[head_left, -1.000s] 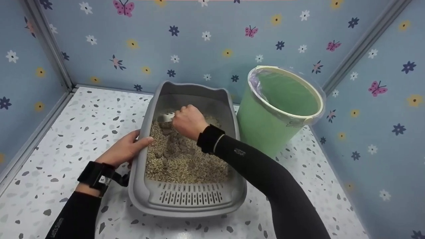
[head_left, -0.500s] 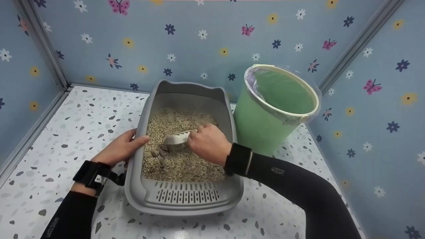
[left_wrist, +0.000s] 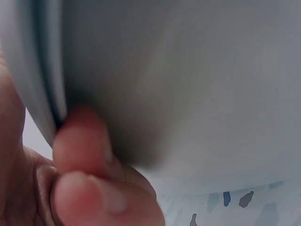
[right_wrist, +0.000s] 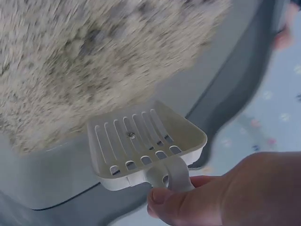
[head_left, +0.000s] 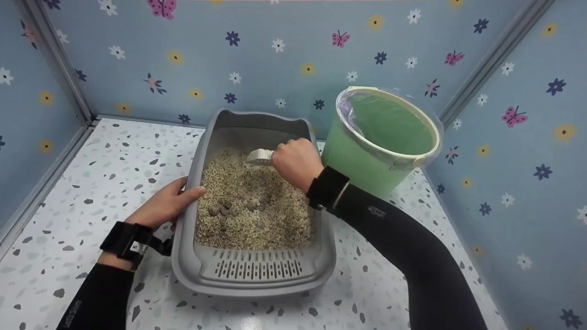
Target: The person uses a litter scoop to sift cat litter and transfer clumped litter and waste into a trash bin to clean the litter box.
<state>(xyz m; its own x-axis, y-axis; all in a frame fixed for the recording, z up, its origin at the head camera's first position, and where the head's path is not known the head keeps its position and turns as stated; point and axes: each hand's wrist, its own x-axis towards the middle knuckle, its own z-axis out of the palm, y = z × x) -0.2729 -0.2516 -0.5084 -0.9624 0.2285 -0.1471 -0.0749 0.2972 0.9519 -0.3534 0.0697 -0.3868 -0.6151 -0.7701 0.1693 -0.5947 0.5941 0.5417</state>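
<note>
A grey litter box (head_left: 257, 289) holds tan pellet litter (head_left: 275, 224) with several dark clumps (head_left: 221, 209) on the left side. My left hand (head_left: 166, 201) grips its left rim, thumb on top; in the left wrist view the fingers (left_wrist: 94, 193) curl under the outer lip. Over the far part of the litter, my right hand (head_left: 297, 162) holds a white slotted litter scoop (head_left: 260, 156) by its handle. Seen in the right wrist view, the scoop (right_wrist: 134, 141) carries only one small dark bit on its slots.
A green bin (head_left: 362, 160) lined with a clear bag stands against the right side of the litter box. The speckled tabletop (head_left: 114, 174) is enclosed by blue flowered panels (head_left: 257, 59) at the back and both sides.
My right hand came nearer with the scoop, then moved back toward the far end and lifted. The litter surface and clumps have shifted. My left hand keeps its grip on the rim.
</note>
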